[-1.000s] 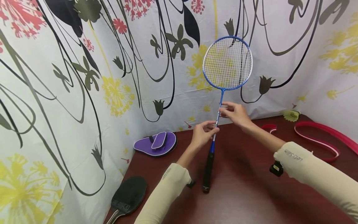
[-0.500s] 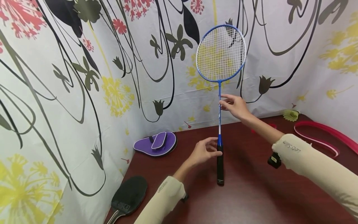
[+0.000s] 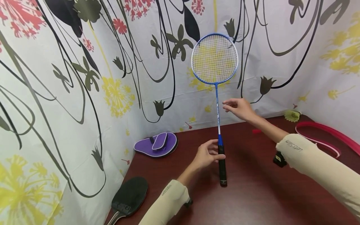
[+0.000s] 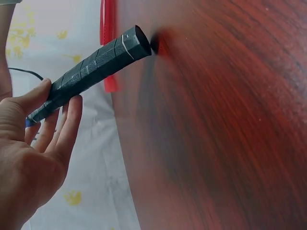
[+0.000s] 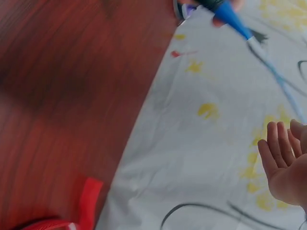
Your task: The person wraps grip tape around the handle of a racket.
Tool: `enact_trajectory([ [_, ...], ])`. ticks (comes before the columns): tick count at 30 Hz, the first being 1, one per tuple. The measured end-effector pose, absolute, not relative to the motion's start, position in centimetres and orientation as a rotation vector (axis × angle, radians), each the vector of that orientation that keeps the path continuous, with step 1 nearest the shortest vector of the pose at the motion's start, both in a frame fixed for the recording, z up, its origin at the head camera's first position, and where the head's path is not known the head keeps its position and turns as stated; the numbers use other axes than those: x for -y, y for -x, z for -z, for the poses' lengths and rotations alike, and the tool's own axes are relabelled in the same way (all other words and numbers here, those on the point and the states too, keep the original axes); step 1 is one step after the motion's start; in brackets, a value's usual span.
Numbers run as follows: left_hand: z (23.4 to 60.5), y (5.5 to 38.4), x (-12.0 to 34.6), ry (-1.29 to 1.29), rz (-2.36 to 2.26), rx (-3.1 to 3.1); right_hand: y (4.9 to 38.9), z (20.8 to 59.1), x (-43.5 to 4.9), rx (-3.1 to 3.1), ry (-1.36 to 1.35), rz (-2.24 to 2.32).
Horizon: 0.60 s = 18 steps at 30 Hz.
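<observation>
A blue and white badminton racket (image 3: 218,122) stands nearly upright above the table, its strung head at the top against the patterned cloth. My left hand (image 3: 205,155) pinches the upper part of its black grip between thumb and fingers. In the left wrist view the thumb lies on one side of the wrapped grip (image 4: 91,67) and the fingers on the other. My right hand (image 3: 239,107) is just to the right of the shaft, apart from it, fingers extended and holding nothing. The right wrist view shows those fingers (image 5: 277,143) loosely spread near the shaft.
A purple paddle case (image 3: 157,145) lies at the table's back left, and a black table tennis paddle (image 3: 130,195) at the left edge. Toward the back right are a yellow shuttlecock (image 3: 292,115) and a red strap (image 3: 320,140). Patterned cloth (image 3: 135,93) hangs behind the dark red table (image 3: 239,203).
My left hand has slid from the shaft down to the black grip. My right hand has let go of the shaft and moved slightly right. The racket's head has shifted left.
</observation>
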<state>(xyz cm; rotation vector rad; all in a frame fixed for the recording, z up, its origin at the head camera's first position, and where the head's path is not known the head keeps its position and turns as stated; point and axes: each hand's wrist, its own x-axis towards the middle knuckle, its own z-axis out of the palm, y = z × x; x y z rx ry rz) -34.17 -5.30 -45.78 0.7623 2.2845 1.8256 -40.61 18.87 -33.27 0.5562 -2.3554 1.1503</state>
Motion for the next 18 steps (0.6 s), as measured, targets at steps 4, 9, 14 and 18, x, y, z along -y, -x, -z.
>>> enact_trajectory([
  [4, 45.8, 34.3, 5.2, -0.71, -1.882, -2.264, 41.5, 35.0, -21.1, 2.372, -0.543, -1.014],
  [9, 45.8, 34.8, 5.3, -0.686, -1.909, -2.26, 42.4, 37.7, -24.6, 2.455, -0.541, -0.874],
  [14, 45.9, 34.9, 5.5, -0.678, -1.91, -2.264, 43.3, 41.6, -28.2, 2.536, -0.511, -0.71],
  [18, 45.8, 34.9, 5.5, -0.672, -1.911, -2.275, 43.7, 44.5, -30.5, 2.669, -0.454, -0.601],
])
